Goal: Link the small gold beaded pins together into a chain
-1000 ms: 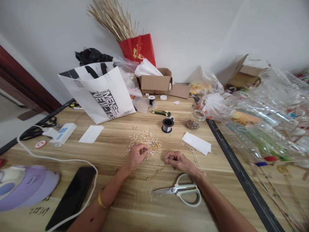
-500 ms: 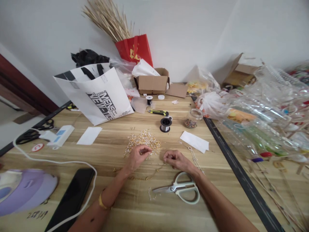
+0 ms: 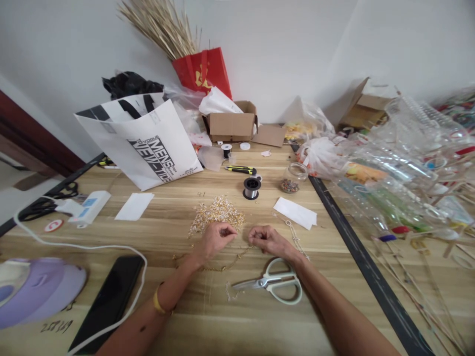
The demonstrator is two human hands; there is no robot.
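My left hand (image 3: 216, 240) is closed in a pinch at the near edge of a loose pile of gold and clear beads (image 3: 218, 211). Whatever sits between its fingertips is too small to name. Just to the right, my right hand (image 3: 270, 240) pinches the end of a thin gold beaded chain (image 3: 233, 263), which curves down and left across the table toward my left wrist. A small gap separates the two sets of fingertips. Scissors with pale green handles (image 3: 280, 282) lie below my right hand, beside a short silvery chain (image 3: 229, 292).
Behind the beads stand a wire spool (image 3: 251, 188), a yellow-black cutter (image 3: 240, 170) and a glass jar (image 3: 294, 179). A white paper (image 3: 296, 212) and another chain (image 3: 293, 235) lie right. A phone (image 3: 107, 304), white cable and purple visor (image 3: 48, 291) occupy the left; plastic bottles (image 3: 393, 198) crowd the right.
My left fingertips have moved slightly right, closer to my right hand, narrowing the gap between them. Both hands stay pinched. The whole view has shifted a little.
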